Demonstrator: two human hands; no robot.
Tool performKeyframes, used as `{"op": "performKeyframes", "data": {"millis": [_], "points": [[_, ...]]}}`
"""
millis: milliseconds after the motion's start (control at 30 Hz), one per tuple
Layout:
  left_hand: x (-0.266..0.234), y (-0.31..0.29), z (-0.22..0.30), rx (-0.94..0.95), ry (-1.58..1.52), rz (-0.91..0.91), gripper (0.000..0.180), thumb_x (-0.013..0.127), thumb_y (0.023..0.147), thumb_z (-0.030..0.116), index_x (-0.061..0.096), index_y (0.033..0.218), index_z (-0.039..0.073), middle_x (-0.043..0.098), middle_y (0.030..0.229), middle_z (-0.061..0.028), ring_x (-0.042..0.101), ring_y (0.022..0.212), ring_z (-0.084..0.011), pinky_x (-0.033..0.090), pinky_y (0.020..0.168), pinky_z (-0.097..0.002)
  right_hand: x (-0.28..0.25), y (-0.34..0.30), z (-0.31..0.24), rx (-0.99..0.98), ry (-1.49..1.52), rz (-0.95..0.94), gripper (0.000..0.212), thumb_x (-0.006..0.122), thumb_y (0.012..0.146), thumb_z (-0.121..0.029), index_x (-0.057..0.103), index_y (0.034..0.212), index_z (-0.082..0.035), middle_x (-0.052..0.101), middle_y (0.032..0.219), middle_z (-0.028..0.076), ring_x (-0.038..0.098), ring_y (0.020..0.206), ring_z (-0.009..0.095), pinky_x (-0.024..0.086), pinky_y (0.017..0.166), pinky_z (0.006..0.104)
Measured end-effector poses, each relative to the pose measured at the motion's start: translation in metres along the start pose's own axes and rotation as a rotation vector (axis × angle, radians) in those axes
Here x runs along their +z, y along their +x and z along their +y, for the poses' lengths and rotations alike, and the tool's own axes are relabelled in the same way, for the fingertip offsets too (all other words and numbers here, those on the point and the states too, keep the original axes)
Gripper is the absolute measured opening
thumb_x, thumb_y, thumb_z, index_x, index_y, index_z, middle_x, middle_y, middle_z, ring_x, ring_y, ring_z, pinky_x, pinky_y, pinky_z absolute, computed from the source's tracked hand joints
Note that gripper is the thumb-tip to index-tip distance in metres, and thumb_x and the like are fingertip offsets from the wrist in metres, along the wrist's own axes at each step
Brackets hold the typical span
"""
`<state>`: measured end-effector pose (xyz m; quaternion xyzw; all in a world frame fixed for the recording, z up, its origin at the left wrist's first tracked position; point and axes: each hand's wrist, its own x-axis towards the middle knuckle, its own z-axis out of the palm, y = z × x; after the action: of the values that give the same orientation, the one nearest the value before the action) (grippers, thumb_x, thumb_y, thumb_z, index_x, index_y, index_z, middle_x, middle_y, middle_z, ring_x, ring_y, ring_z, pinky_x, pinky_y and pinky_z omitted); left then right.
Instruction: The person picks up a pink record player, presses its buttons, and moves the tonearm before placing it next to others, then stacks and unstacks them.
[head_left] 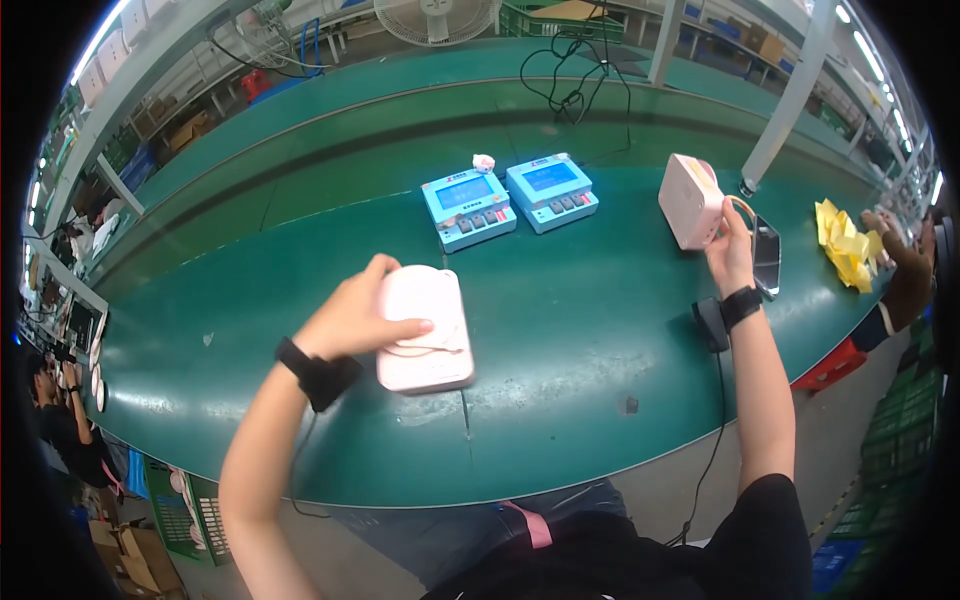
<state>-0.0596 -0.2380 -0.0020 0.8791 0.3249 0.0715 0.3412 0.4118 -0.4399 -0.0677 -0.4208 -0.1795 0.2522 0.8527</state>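
Note:
My left hand (348,318) is closed round the left side of a pale pink, rounded box-shaped device (428,345), thumb across its upper face. A thin round-edged piece seems to lie on that face. The device is at the middle of the green worktable (560,390); whether it rests there or is slightly lifted I cannot tell. On the right, my right hand (733,252) grips the lower right edge of a second pale pink box-shaped device (690,205), which stands tilted on its edge. A beige loop shows by those fingers. Both wrists wear black bands with cables.
Two blue testers with screens, one on the left (468,208) and one on the right (552,192), sit beyond my hands. A dark phone-like slab (767,255) lies beside my right hand. Crumpled yellow sheets (848,245) are near another person's hand (905,255). Black cables (575,85) lie behind.

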Motion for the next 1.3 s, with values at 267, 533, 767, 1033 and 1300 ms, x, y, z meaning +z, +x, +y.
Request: {"op": "performKeyframes", "data": {"millis": [267,533,767,1033,1300], "points": [[0.021,0.019,-0.009,0.062,-0.214,-0.05,0.055,0.074,0.076,0.033,0.046,0.109,-0.002,0.062,0.099,-0.0199,0.064,0.087,-0.025,0.052,0.075,-0.0329,0.006,0.092,0.035,-0.135,0.034,0.053,0.025,0.065,0.089,-0.023,0.059,0.107,-0.006,0.06,0.107,0.003,0.052,0.102,0.013,0.04,0.091,0.0316],[0.016,0.032,-0.047,-0.062,-0.83,-0.205,0.033,0.067,0.084,0.013,0.048,0.107,0.0,0.058,0.106,-0.0113,0.059,0.074,-0.008,0.048,0.057,-0.0179,0.005,0.204,0.06,-0.229,-0.064,0.024,0.03,0.065,0.089,-0.021,0.059,0.112,-0.002,0.063,0.104,0.004,0.058,0.095,0.015,0.044,0.086,0.0251],[0.016,0.033,-0.052,-0.073,-0.965,-0.183,0.033,0.063,0.086,0.009,0.049,0.114,-0.002,0.058,0.105,-0.0096,0.055,0.066,-0.0034,0.044,0.05,-0.0144,-0.015,0.265,0.077,-0.317,-0.288,0.104,0.038,0.064,0.089,-0.019,0.053,0.122,-0.004,0.062,0.108,0.004,0.057,0.098,0.012,0.044,0.083,0.0218],[0.022,0.036,-0.06,0.031,-0.775,-0.192,0.035,0.06,0.09,0.018,0.057,0.12,-0.001,0.065,0.091,-0.0042,0.057,0.072,-0.0043,0.047,0.058,-0.0183,0.049,0.132,0.032,-0.161,-0.508,-0.183,0.063,0.055,0.09,-0.044,0.039,0.138,-0.006,0.048,0.132,0.004,0.044,0.119,0.016,0.028,0.102,0.0332],[0.022,0.02,-0.057,-0.034,-0.592,-0.089,0.038,0.053,0.095,0.034,0.063,0.114,0.003,0.066,0.09,-0.0022,0.059,0.075,-0.0065,0.048,0.065,-0.0209,0.161,-0.154,0.032,0.042,-0.996,-1.253,0.105,0.081,0.065,-0.042,0.021,0.144,-0.006,0.029,0.144,0.013,0.029,0.135,0.027,0.025,0.109,0.0402]]}}
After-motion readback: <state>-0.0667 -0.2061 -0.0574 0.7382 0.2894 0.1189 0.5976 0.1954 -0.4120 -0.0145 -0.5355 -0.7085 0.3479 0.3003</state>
